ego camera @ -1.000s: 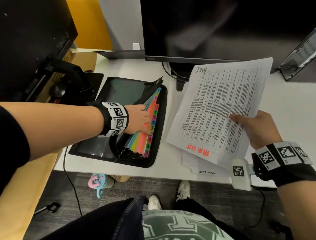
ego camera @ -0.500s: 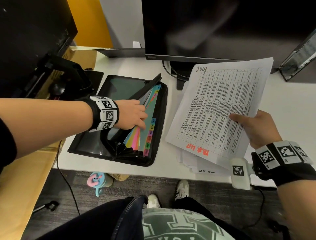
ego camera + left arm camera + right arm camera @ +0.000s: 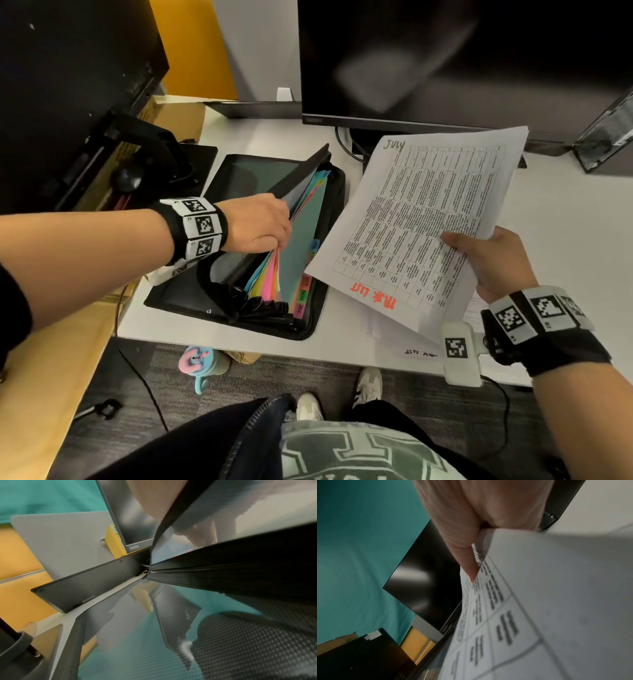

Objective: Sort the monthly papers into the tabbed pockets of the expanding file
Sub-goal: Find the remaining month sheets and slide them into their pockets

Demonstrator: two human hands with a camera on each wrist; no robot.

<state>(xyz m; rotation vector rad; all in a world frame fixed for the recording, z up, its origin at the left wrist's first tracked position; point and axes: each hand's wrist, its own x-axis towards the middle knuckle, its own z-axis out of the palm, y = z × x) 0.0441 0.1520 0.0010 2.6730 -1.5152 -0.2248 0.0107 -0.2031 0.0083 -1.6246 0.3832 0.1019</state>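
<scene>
- Holding the papers [image 3: 421,219] above the white desk [image 3: 565,219], the right hand [image 3: 493,260] pinches them; "July" is written on the top sheet.
- Left hand [image 3: 257,222] grips a bunch of coloured dividers in the open black file [image 3: 318,308], left of the papers.
- Tabs read NOV and DEC; the higher tabs are too blurred.
- Only the left wrist view shows a "ThinkVision" mark on the monitor [image 3: 132,536].

A dark monitor [image 3: 462,58] fills the upper right; a pink-and-blue bottle [image 3: 200,368] stands on the carpet below the desk [image 3: 565,212].
</scene>
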